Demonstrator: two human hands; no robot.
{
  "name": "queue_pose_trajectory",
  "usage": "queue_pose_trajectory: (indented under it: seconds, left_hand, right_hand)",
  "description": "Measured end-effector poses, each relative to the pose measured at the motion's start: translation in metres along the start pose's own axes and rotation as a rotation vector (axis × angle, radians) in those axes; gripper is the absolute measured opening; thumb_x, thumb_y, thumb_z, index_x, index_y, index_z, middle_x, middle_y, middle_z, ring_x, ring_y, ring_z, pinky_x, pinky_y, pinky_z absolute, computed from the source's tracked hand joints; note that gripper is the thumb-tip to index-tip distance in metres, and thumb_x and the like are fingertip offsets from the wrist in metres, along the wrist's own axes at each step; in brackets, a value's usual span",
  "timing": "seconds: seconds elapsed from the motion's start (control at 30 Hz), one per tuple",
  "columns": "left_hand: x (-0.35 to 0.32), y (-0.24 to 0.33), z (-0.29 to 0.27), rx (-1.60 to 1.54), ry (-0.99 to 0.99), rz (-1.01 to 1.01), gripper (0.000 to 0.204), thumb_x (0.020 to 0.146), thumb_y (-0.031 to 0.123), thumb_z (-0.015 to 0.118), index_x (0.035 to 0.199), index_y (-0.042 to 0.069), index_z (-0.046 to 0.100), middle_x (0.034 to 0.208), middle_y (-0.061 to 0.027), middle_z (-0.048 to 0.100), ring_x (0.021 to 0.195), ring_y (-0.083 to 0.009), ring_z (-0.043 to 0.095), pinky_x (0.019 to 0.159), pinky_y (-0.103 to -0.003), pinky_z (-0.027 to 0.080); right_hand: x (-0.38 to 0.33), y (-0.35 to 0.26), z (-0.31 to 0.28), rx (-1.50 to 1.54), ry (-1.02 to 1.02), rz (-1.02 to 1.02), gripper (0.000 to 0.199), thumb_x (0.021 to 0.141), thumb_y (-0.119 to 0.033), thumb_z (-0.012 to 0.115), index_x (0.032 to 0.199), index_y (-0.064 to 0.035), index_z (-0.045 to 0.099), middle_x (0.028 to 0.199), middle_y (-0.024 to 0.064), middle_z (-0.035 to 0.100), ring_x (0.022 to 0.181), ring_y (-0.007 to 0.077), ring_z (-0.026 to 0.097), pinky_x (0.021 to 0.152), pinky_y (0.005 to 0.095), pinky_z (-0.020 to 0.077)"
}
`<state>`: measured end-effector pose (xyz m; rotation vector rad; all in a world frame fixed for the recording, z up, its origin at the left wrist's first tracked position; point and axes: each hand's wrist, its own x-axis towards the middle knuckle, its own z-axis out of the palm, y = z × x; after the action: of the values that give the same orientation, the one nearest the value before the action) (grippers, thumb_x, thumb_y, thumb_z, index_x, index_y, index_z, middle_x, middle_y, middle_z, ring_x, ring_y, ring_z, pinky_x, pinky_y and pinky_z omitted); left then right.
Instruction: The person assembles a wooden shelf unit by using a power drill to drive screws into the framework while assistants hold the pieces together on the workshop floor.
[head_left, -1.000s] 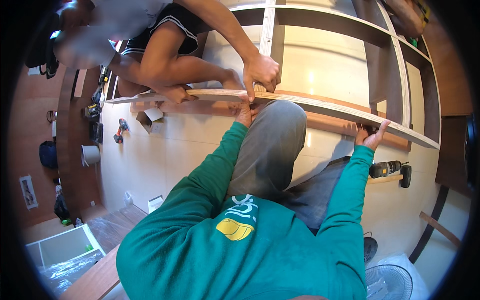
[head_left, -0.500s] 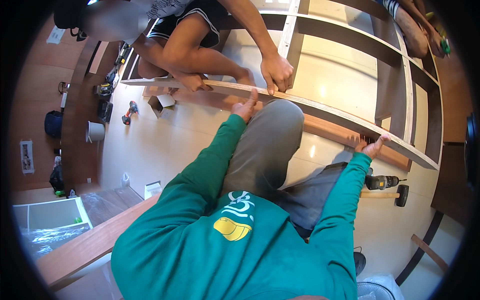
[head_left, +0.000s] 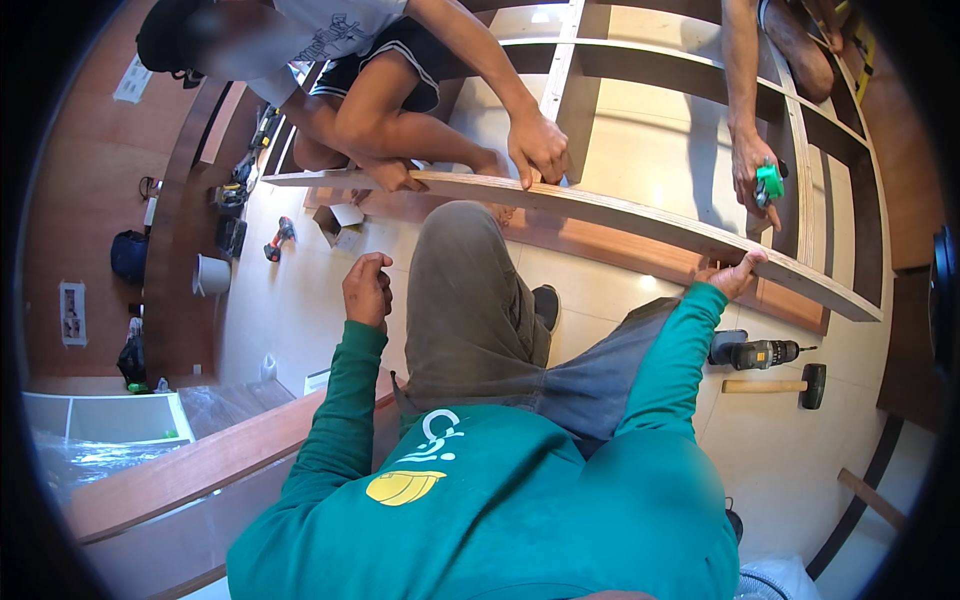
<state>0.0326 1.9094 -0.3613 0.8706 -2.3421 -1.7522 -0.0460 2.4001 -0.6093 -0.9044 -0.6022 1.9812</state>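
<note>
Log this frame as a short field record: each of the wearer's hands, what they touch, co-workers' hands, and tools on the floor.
left hand: raised, fingers curled, touching nothing
right hand: gripping the long plywood board from beneath
co-worker's hand: pressing on the same board's top edge
second co-worker's hand: holding a small green tool
floor tools: cordless drill and hammer beside the wearer's right arm
behind the board: open wooden cabinet frame lying on the tiled floor

Head-worn fisheye camera looking steeply down.
It is facing the wearer's own chest and knees close below, taking in the floor (head_left: 300,300) and shelf frame (head_left: 640,215) farther ahead.
</note>
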Motion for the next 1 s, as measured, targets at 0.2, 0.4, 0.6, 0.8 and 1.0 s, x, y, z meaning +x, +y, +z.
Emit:
queue_pose_trajectory:
  seconds: [0.2,0.4,0.6,0.8,1.0]
  left_hand:
    - [-0.004,-0.032,-0.006,0.176,0.114,0.181,0.021,0.097,0.027,0.052,0.091,0.013,0.066,0.058,0.0041,0.042,0.040,-0.0067,0.037,0.036,-0.025,0.028]
    - [-0.033,-0.034,0.026,0.359,0.136,0.513,0.029,0.103,0.027,0.052,0.088,0.003,0.058,0.071,0.0022,0.051,0.061,-0.0072,0.041,0.057,-0.023,0.036]
    - [-0.023,-0.033,0.049,0.322,0.016,0.535,0.029,0.103,0.025,0.054,0.089,0.000,0.058,0.079,-0.0007,0.054,0.074,-0.0105,0.048,0.070,-0.026,0.042]
    - [-0.022,-0.024,0.075,0.348,0.011,0.629,0.029,0.103,0.027,0.053,0.089,0.002,0.058,0.077,0.0004,0.052,0.072,-0.0092,0.045,0.067,-0.026,0.040]
    - [0.051,-0.025,0.095,0.157,0.011,0.308,0.032,0.101,0.035,0.057,0.090,0.005,0.059,0.067,0.0031,0.044,0.055,-0.0059,0.039,0.050,-0.023,0.032]
  right_hand:
    - [0.025,0.001,-0.010,-0.245,0.127,-0.112,0.076,0.086,-0.053,0.075,0.122,0.0092,0.054,0.109,0.0172,0.065,0.092,0.0275,0.066,0.071,0.0402,0.0577]
    - [-0.001,-0.005,0.001,0.060,-0.028,-0.049,0.109,0.076,-0.057,0.083,0.153,-0.0016,0.029,0.146,0.0147,0.045,0.129,0.0281,0.048,0.106,0.0440,0.0434]
    - [0.005,-0.008,-0.004,0.026,0.015,-0.034,0.100,0.071,-0.062,0.084,0.144,-0.0115,0.038,0.140,0.0089,0.048,0.125,0.0252,0.047,0.098,0.0461,0.0429]
    - [-0.009,-0.014,0.001,0.037,-0.037,0.061,0.107,0.074,-0.057,0.084,0.154,-0.0117,0.029,0.148,0.0093,0.043,0.131,0.0267,0.045,0.103,0.0495,0.0420]
    - [-0.001,-0.018,-0.006,-0.004,-0.048,0.095,0.093,0.076,-0.059,0.082,0.146,-0.0157,0.039,0.140,0.0049,0.047,0.124,0.0238,0.047,0.098,0.0454,0.0404]
